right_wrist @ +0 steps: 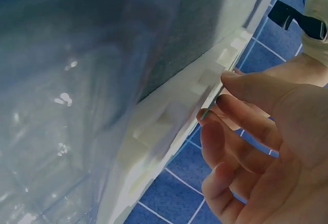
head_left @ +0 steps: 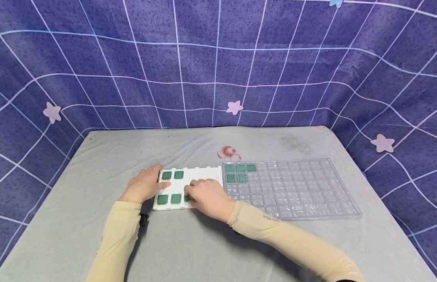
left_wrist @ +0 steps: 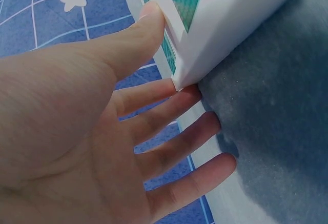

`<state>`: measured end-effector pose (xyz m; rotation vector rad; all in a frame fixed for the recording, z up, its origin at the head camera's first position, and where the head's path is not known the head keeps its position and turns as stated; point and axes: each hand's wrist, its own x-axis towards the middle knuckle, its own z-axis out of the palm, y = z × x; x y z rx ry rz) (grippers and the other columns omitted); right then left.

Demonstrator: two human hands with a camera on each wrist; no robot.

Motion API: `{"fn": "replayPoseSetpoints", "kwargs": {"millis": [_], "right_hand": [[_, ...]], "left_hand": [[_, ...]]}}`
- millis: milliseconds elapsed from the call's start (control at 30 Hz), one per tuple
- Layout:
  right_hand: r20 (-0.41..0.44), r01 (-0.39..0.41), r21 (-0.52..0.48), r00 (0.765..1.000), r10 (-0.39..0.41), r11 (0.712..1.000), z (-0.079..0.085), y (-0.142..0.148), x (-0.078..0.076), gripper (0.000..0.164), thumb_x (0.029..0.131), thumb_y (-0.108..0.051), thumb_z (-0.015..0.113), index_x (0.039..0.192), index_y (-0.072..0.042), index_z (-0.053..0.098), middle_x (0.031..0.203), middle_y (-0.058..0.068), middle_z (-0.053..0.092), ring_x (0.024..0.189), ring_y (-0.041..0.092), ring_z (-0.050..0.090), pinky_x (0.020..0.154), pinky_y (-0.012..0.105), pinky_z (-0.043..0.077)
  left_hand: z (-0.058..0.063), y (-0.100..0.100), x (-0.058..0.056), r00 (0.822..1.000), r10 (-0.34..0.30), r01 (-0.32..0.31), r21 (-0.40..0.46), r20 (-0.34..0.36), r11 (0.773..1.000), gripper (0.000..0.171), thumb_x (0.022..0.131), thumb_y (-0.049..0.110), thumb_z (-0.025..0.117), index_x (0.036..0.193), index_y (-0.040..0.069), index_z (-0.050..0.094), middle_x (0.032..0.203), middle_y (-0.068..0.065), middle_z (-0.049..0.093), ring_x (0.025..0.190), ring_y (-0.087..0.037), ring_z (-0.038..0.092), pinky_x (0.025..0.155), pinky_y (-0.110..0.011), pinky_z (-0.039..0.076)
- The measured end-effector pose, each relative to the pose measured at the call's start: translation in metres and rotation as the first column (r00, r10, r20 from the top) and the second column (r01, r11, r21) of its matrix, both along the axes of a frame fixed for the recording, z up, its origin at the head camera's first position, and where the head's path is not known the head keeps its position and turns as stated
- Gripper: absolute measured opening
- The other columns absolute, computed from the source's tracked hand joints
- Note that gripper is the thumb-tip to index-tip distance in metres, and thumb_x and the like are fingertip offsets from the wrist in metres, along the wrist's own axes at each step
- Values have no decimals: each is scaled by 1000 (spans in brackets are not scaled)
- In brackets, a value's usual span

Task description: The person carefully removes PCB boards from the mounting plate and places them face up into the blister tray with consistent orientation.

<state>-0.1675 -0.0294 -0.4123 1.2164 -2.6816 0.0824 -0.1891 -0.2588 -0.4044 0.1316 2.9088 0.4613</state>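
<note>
A white tray (head_left: pixel 176 185) with several square green circuit boards (head_left: pixel 162 199) lies on the table. At its left end, my left hand (head_left: pixel 143 184) holds the edge, with the thumb over the top face and fingertips against the side, as the left wrist view shows. My right hand (head_left: pixel 209 197) is over the tray's right part. Between thumb and fingers it pinches a thin green board (right_wrist: pixel 206 113), seen edge-on in the right wrist view, at a front-row slot. The right hand covers part of the tray.
Adjoining on the right is a clear plastic compartment tray (head_left: pixel 292 190), with several green boards (head_left: pixel 241 168) in its upper left cells. Red marks (head_left: pixel 228 152) show on the grey tablecloth (head_left: pixel 190 243) behind. A blue grid curtain (head_left: pixel 197 66) surrounds the table's back and sides.
</note>
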Motion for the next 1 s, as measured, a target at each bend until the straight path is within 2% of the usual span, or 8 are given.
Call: {"fn": "replayPoseSetpoints", "kwargs": {"millis": [1000], "right_hand": [[41, 26, -12, 999, -26, 1000, 2, 7, 1, 16, 86, -28, 81, 100, -25, 74, 89, -10, 70, 79, 9, 70, 61, 27, 53]], "left_hand": [[0, -1, 0, 1000, -7, 7, 8, 7, 1000, 57, 96, 37, 69, 138, 2, 51, 134, -21, 60, 114, -43, 58, 87, -60, 50]]}}
